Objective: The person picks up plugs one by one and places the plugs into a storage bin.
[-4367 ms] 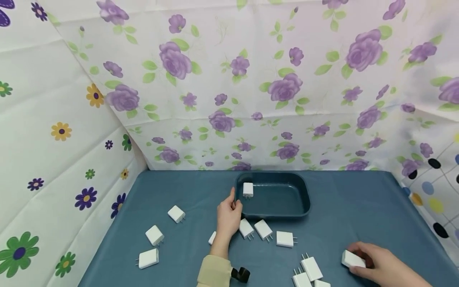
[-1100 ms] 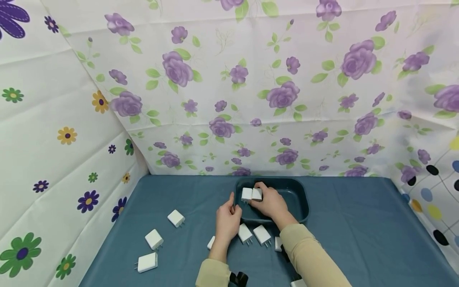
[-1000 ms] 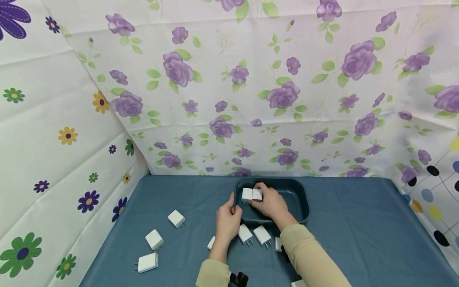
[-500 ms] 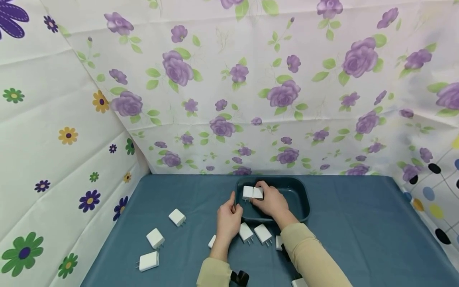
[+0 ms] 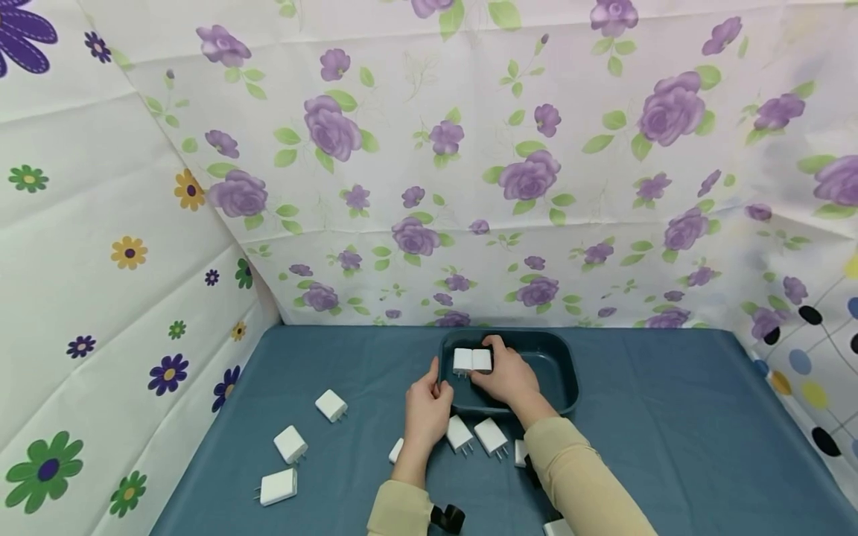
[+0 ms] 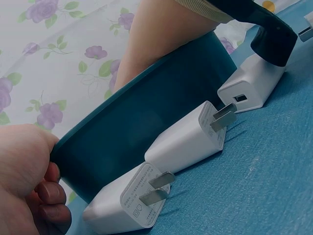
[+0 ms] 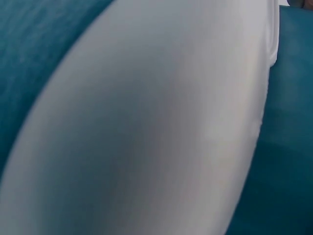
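Note:
My left hand (image 5: 427, 408) grips the left edge of a dark teal tray (image 5: 553, 376) at the back of the table, its forefinger stretched along the side. Inside the tray, my right hand (image 5: 507, 377) pinches a white phone charger (image 5: 481, 360) from its right side. Close against that one, a second charger (image 5: 462, 360) stands on the tray's left, prongs toward me. In the left wrist view, curled fingers (image 6: 51, 196) lie at the tray's corner, and two chargers with metal prongs (image 6: 188, 137) sit by its outer wall. A blurred white charger (image 7: 142, 122) fills most of the right wrist view.
Chargers (image 5: 459, 435) lie just in front of the tray, one (image 5: 520, 453) partly behind the right sleeve. To the left, three more chargers (image 5: 290, 444) are spread on the blue cloth (image 5: 348, 469). Another (image 5: 396, 451) shows beside the left wrist. Flowered sheets (image 5: 415, 164) wall the table.
Since the oldest frame, my right hand has brought a charger from the table's right into the tray, beside the first. Its arm now covers the front-right chargers. Over the last second both hands stay put.

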The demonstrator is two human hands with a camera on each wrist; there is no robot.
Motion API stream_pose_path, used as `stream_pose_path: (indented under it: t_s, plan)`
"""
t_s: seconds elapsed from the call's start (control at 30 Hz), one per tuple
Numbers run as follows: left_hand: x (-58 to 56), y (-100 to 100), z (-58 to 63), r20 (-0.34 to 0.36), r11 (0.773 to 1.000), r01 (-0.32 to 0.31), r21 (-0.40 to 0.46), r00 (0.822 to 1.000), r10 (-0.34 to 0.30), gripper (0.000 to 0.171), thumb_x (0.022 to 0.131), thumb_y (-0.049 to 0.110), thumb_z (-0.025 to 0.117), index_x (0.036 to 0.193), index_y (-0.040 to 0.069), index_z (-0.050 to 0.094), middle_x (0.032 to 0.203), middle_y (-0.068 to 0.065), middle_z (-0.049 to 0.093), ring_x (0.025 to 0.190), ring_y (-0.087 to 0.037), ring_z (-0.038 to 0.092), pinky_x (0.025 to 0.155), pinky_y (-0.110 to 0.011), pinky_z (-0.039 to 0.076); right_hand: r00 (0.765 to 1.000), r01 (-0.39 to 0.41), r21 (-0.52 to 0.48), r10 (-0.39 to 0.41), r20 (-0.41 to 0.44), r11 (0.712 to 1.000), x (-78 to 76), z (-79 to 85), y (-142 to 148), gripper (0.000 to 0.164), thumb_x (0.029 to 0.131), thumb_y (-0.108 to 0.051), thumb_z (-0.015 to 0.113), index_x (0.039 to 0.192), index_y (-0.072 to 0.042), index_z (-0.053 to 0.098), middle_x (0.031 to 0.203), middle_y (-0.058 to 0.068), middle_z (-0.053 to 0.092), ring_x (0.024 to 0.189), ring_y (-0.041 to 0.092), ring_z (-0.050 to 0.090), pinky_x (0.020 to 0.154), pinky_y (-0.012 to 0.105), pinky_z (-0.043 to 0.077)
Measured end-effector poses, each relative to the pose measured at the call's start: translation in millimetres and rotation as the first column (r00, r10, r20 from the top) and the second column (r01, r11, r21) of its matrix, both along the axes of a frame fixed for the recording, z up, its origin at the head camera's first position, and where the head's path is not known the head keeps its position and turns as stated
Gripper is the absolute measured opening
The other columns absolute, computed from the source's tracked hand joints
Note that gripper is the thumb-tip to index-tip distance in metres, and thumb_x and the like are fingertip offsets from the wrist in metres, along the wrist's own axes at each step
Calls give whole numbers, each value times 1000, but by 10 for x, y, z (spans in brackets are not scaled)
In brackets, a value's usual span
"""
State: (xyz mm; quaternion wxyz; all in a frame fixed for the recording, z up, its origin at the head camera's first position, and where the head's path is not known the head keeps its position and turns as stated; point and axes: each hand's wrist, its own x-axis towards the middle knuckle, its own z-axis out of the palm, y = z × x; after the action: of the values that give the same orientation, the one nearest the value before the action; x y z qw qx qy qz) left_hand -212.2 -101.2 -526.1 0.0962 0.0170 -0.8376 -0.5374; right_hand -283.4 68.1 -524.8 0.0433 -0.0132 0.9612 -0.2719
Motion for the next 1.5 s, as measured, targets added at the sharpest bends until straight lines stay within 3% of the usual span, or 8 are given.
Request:
stream_pose_path:
  t_s: [0.57, 0.77, 0.9, 0.97, 1.1, 1.3, 1.4, 1.5]
  plan:
    - [-18, -6, 25, -8, 1000, 1, -9, 1000, -1, 52, 97, 10, 54, 148, 12, 44, 48, 5, 37, 39, -11, 33, 44, -25, 28, 999, 19, -51, -18, 30, 999, -19, 6, 27, 73, 82, -51, 71, 142, -24, 39, 94, 7, 64, 66, 19, 58, 58, 40, 49]
    - [-26, -11, 34, -23, 1000, -1, -9, 1000, 0, 52, 96, 8, 55, 148, 9, 45, 49, 5, 37, 41, -12, 33, 44, -26, 29, 997, 27, -171, -15, 71, 985, -34, 29, 70, 62, 92, -50, 59, 143, -20, 41, 96, 11, 65, 69, 23, 59, 63, 44, 49]
    - [-8, -12, 14, -21, 1000, 10, -6, 1000, -10, 52, 96, 7, 54, 148, 9, 45, 48, 6, 36, 39, -12, 33, 42, -26, 29, 995, 38, -294, -10, 97, 955, -8, 60, 134, 55, 97, -45, 55, 142, -15, 44, 112, 13, 62, 82, 23, 60, 72, 44, 51]
    - [-4, -16, 3, -24, 1000, 13, -2, 1000, -13, 52, 96, 6, 54, 148, 7, 44, 47, 6, 36, 39, -11, 32, 42, -26, 29, 993, 42, -360, 0, 115, 932, 26, 107, 173, 52, 99, -42, 54, 143, -15, 45, 110, 14, 63, 81, 25, 60, 72, 44, 51]
    - [15, -5, -1, -25, 1000, 14, 11, 1000, -14, 52, 97, 6, 54, 148, 6, 45, 47, 6, 34, 39, -11, 30, 42, -25, 27, 993, 27, -492, 32, 111, 870, 175, 268, 289, 48, 101, -37, 55, 144, -16, 48, 98, 16, 60, 76, 28, 57, 72, 46, 52]
    - [20, -6, 4, -20, 1000, 15, 16, 1000, -15, 52, 97, 7, 53, 148, 10, 44, 47, 6, 34, 39, -10, 29, 43, -24, 25, 994, -40, -620, 93, 54, 783, 585, 594, 542, 38, 101, -38, 57, 138, -26, 53, 83, 11, 52, 70, 26, 51, 74, 50, 51]
    - [6, -11, 0, -24, 1000, 9, 20, 1000, -8, 52, 97, 8, 53, 148, 11, 44, 47, 6, 34, 39, -10, 29, 43, -24, 25, 992, -52, -651, 113, 53, 758, 789, 690, 718, 36, 102, -41, 55, 136, -30, 54, 86, 13, 51, 72, 28, 50, 73, 48, 49]
    - [-1, -11, -9, -21, 1000, 6, 19, 1000, -6, 52, 97, 8, 53, 148, 12, 44, 48, 6, 34, 40, -10, 29, 44, -24, 25, 993, -29, -651, 97, 69, 758, 958, 713, 910, 36, 102, -43, 53, 136, -29, 54, 93, 18, 54, 80, 32, 52, 76, 48, 50]
